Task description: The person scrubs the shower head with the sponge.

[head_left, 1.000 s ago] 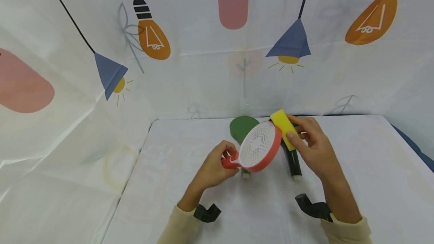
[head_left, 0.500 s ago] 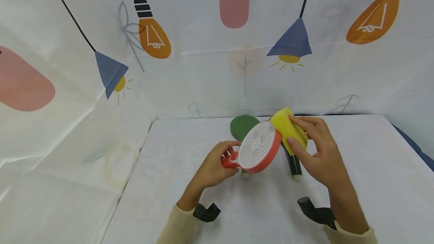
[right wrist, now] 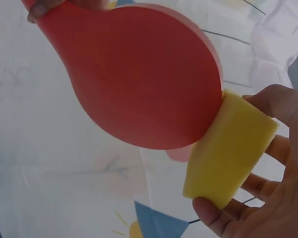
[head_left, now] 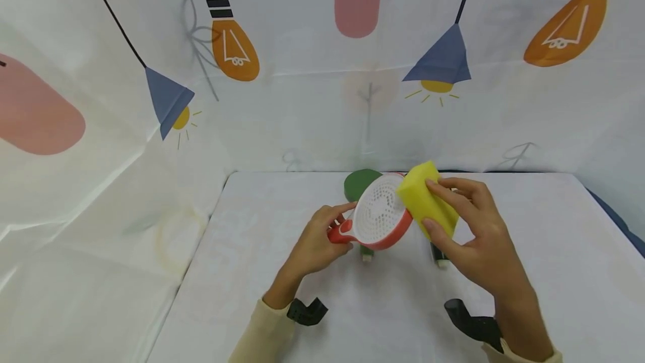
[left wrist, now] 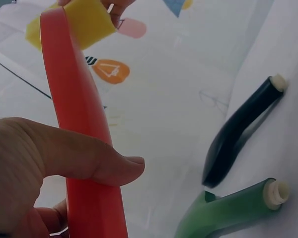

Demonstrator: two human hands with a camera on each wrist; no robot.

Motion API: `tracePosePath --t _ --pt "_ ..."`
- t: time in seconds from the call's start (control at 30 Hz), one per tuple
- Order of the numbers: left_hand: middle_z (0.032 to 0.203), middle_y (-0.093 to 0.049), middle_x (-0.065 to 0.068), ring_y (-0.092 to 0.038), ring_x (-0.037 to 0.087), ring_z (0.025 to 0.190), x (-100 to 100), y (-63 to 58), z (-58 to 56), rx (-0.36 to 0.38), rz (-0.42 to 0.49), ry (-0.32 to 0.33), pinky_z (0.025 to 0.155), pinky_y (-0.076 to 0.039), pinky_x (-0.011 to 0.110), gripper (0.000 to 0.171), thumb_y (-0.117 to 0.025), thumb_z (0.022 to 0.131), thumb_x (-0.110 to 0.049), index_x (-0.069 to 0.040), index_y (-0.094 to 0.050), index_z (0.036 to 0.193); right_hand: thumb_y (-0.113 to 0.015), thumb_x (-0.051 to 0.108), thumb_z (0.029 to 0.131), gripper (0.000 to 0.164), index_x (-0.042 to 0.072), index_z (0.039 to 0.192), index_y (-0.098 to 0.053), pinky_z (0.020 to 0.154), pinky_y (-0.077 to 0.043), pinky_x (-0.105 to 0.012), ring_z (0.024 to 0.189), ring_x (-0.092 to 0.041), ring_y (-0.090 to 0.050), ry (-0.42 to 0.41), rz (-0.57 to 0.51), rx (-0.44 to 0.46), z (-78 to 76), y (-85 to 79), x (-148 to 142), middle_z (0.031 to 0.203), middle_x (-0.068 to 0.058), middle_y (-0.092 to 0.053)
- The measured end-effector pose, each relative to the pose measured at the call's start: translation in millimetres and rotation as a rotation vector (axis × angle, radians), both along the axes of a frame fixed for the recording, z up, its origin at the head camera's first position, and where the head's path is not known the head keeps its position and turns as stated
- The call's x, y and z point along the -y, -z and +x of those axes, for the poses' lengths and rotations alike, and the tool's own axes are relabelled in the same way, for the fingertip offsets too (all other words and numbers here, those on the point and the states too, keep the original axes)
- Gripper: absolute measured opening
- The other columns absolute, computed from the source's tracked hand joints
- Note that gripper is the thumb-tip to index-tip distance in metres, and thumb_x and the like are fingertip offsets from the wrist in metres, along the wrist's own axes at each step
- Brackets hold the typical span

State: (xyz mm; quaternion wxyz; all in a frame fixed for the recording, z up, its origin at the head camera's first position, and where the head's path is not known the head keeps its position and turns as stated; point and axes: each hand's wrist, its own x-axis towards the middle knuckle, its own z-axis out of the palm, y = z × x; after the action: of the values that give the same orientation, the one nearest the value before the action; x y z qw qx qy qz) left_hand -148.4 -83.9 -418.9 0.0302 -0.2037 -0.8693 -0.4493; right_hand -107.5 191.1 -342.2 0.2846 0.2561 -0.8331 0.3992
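Observation:
My left hand point(head_left: 317, 242) grips the handle of a red shower head point(head_left: 380, 212), tilted above the table with its white, perforated face showing in the head view. Its smooth red back fills much of the right wrist view. My right hand point(head_left: 481, 234) pinches a yellow sponge point(head_left: 428, 198) between thumb and fingertips. The sponge lies against the right-hand rim of the shower head point(right wrist: 149, 74). In the left wrist view the left thumb point(left wrist: 114, 166) lies across the red handle.
Behind the red one, a green shower head point(head_left: 361, 185) lies on the white table point(head_left: 262, 206), partly covered. A black shower head point(left wrist: 233, 134) rests beside it, mostly hidden by the sponge in the head view. A printed white curtain point(head_left: 312, 116) rises behind the table.
The sponge has turned to show a broader face and slid a little down along the rim. My right hand has shifted right and downward; the left keeps its grip on the red shower head.

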Motion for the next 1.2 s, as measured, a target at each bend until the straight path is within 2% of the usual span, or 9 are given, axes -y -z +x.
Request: tracePosePath --t 0.13,0.23,0.27,0.5,0.7,0.93,1.07,1.13,1.2 --pt "0.105 -0.058 0.001 -0.052 0.015 0.098 1.3 -0.6 -0.1 0.014 0.014 -0.036 0.078 -0.054 0.024 0.071 -0.081 0.077 -0.002 -0.022 -0.056 0.141 -0.073 0.025 0.090 0.047 0.004 0.131 -0.065 0.094 -0.040 -0.006 0.123 -0.017 -0.046 -0.056 -0.003 -0.075 0.9 2.1 8.4 0.134 -0.024 -0.050" --pt "0.106 -0.057 0.001 -0.052 0.016 0.098 2.8 -1.1 -0.1 0.025 0.029 -0.055 0.077 -0.054 0.025 0.072 -0.081 0.077 -0.002 -0.023 -0.055 0.141 -0.059 0.049 0.096 0.056 0.004 0.128 -0.067 0.093 -0.039 -0.012 0.119 -0.023 -0.047 -0.061 0.019 -0.125 2.9 3.2 14.9 0.132 -0.026 -0.051" --pt "0.106 -0.057 0.000 -0.052 0.016 0.098 3.4 -1.3 0.0 0.026 0.035 -0.060 0.078 -0.054 0.025 0.072 -0.081 0.077 -0.002 -0.023 -0.055 0.141 -0.058 0.051 0.096 0.057 0.004 0.127 -0.067 0.094 -0.037 -0.011 0.119 -0.025 -0.046 -0.050 0.039 -0.137 4.2 3.3 16.8 0.132 -0.025 -0.051" --pt "0.106 -0.057 0.001 -0.054 0.017 0.094 5.6 -1.0 -2.1 0.040 0.078 -0.077 0.077 -0.056 0.025 0.073 -0.082 0.077 -0.002 -0.024 -0.054 0.141 -0.053 0.050 0.099 0.050 0.009 0.123 -0.070 0.101 -0.034 -0.005 0.116 -0.031 -0.046 -0.050 0.144 -0.217 10.1 3.5 28.1 0.127 -0.023 -0.054" --pt "0.105 -0.057 0.002 -0.054 0.019 0.093 5.6 0.5 -1.4 0.076 0.122 -0.048 0.076 -0.056 0.024 0.073 -0.081 0.078 -0.003 -0.021 -0.052 0.142 -0.054 0.043 0.099 0.042 0.010 0.117 -0.072 0.105 -0.035 -0.007 0.114 -0.035 -0.047 -0.101 0.161 -0.335 7.1 6.3 38.1 0.122 -0.024 -0.055" --pt "0.107 -0.058 0.003 -0.054 0.019 0.092 4.8 -1.9 1.1 0.095 0.099 -0.077 0.079 -0.058 0.027 0.071 -0.082 0.077 -0.008 -0.020 -0.053 0.142 -0.053 0.037 0.099 0.036 0.011 0.115 -0.073 0.104 -0.039 -0.012 0.108 -0.033 -0.048 -0.148 0.196 -0.409 2.2 12.5 44.0 0.118 -0.022 -0.055" --pt "0.109 -0.059 0.007 -0.055 0.019 0.094 5.2 -2.3 0.4 0.076 0.067 -0.097 0.081 -0.058 0.027 0.061 -0.082 0.080 -0.013 -0.010 -0.059 0.136 -0.051 0.035 0.099 0.035 0.017 0.120 -0.072 0.092 -0.050 -0.021 0.108 -0.029 -0.049 -0.188 0.277 -0.363 1.5 18.3 47.3 0.120 -0.017 -0.056" --pt "0.108 -0.059 0.008 -0.055 0.019 0.094 6.1 -1.9 -0.4 0.068 0.059 -0.103 0.080 -0.057 0.026 0.056 -0.082 0.081 -0.015 -0.006 -0.062 0.132 -0.058 0.032 0.096 0.034 0.021 0.126 -0.069 0.088 -0.052 -0.029 0.111 -0.025 -0.050 -0.243 0.347 -0.294 3.2 20.3 48.1 0.125 -0.012 -0.057" --pt "0.108 -0.060 0.008 -0.054 0.019 0.094 7.1 -0.7 -2.0 0.070 0.066 -0.106 0.077 -0.056 0.026 0.051 -0.081 0.082 -0.014 -0.005 -0.064 0.128 -0.067 0.029 0.091 0.042 0.024 0.133 -0.064 0.088 -0.053 -0.030 0.114 -0.020 -0.050 -0.308 0.415 -0.213 5.9 21.6 48.4 0.130 -0.006 -0.056"
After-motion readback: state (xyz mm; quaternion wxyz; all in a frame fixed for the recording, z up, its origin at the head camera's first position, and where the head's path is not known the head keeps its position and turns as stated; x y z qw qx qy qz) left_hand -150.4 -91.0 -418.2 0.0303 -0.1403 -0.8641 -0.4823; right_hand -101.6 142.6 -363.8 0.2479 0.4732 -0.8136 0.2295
